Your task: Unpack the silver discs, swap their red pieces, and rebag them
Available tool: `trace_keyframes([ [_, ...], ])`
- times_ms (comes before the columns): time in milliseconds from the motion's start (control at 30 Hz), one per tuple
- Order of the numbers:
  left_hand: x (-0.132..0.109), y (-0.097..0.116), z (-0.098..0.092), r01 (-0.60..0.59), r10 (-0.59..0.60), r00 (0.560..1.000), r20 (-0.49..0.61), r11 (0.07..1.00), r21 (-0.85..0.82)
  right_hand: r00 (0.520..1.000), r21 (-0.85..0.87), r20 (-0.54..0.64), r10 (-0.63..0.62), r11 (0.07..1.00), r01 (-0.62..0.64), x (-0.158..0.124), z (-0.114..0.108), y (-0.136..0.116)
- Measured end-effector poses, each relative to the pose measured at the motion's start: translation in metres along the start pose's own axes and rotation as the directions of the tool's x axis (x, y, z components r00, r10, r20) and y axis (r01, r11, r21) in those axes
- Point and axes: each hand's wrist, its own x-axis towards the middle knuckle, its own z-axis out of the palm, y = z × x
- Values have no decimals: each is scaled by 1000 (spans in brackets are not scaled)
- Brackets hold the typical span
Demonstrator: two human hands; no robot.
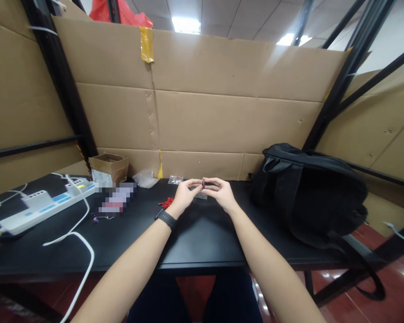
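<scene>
My left hand (186, 192) and my right hand (219, 192) meet above the middle of the black table (195, 237), fingertips pinched together on a tiny dark part (203, 182) that I cannot make out. A black band sits on my left wrist. Under the hands lies a small clear plastic bag (199, 194). A cluster of small red pieces (167, 202) lies just left of my left hand.
A black backpack (309, 193) lies on the table's right end. At left are a white power strip (43, 206) with white cables, a small cardboard box (108, 168) and small clear bags (145, 178). Cardboard walls enclose the back and sides.
</scene>
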Motion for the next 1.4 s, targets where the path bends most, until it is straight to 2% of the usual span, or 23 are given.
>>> trace_keyframes([
  [167, 2, -6, -2, 0, 0, 1000, -5, 998, 59, 1000, 6, 24, 7, 1000, -7, 1, 0, 3],
  [533, 1, -6, 0, -63, 58, 997, 56, 993, 97, 1000, -9, 28, -2, 1000, 2, 0, 1, 4],
  [667, 1, -5, -1, -89, 86, 996, 27, 973, 211, 1000, -21, 31, 4, 1000, -4, 1, 1, 4],
  [967, -6, 5, -1, -156, 200, 979, -44, 867, 473, 999, -45, -16, 30, 999, -30, 2, 3, 8],
  [1233, 0, -3, 0, -88, 103, 994, -30, 948, 305, 1000, -80, 17, 8, 997, -7, 4, 3, 10],
  [1400, -1, -3, 3, -98, 116, 992, -47, 954, 285, 999, -69, 35, -31, 997, 34, 6, 1, 11],
])
